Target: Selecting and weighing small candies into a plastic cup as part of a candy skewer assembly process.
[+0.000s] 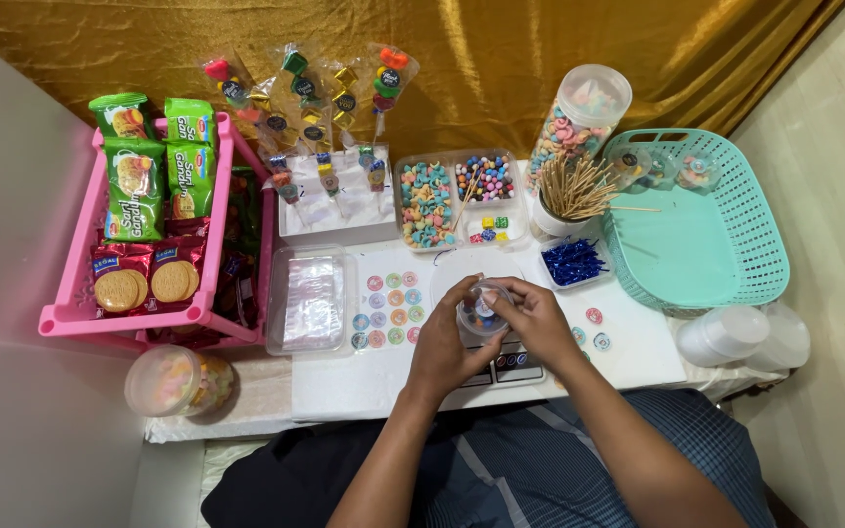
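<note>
Small clear cup (482, 313) of coloured candy, held in both hands above the near-middle of the surface (638, 354).

We note our left hand (449, 342) curled round the cup's left side from below and our right hand (532, 315) closed over its right side and rim, fingers bent, both gripping it. Sticker sheet (389, 309) of round labels lies just left of the hands; clear plastic tray (311, 299) sits beside that. Divided candy box (456, 199) sits toward the far edge, with a cup of wooden skewers (572, 192) to its right and a tall jar of candy (579, 123) behind. Teal basket (726, 249) fills the right edge, pink rack (75, 288) of biscuit packets the left. Lidded tub (176, 380) at the near left corner.
</note>
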